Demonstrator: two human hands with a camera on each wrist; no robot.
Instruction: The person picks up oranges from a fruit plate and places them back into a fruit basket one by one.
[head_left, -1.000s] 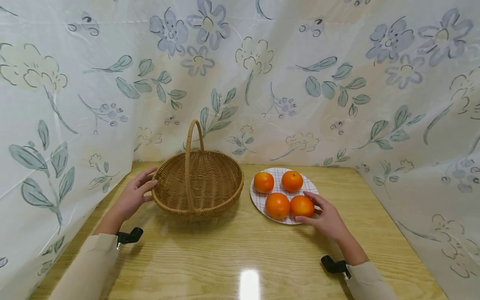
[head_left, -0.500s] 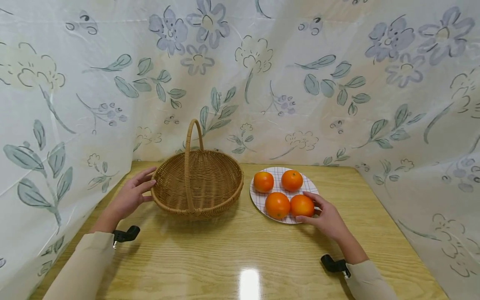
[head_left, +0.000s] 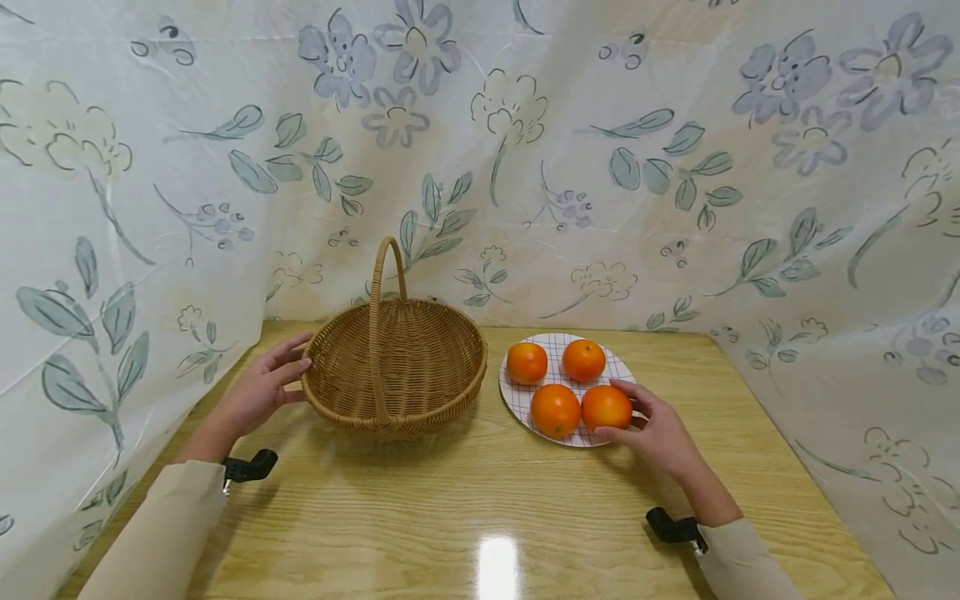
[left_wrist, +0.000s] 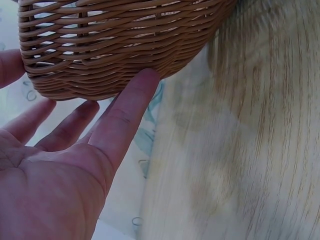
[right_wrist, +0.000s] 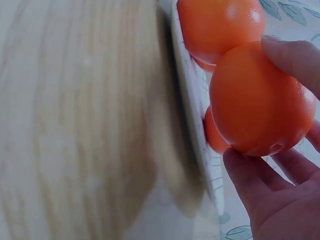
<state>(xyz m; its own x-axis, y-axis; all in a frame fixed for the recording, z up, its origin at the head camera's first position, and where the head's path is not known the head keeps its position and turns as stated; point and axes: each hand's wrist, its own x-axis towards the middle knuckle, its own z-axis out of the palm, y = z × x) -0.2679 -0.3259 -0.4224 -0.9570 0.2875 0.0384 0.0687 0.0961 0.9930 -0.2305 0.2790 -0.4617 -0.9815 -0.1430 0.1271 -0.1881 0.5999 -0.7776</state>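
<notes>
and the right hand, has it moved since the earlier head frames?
Yes, slightly: in the head view the right hand has shifted rightward against the plate, with the orange it holds.

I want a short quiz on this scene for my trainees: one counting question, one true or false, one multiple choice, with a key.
1. How many oranges show in the head view?

2. True or false: the left hand grips the arched handle of the wicker basket.

3. As the head view shows the checked plate, which orange does the right hand hold?
A) back left
B) back right
C) front left
D) front right

Key:
1. Four.
2. False; it touches the side of the basket.
3. D; its thumb and fingers curl round the front-right orange.
</notes>
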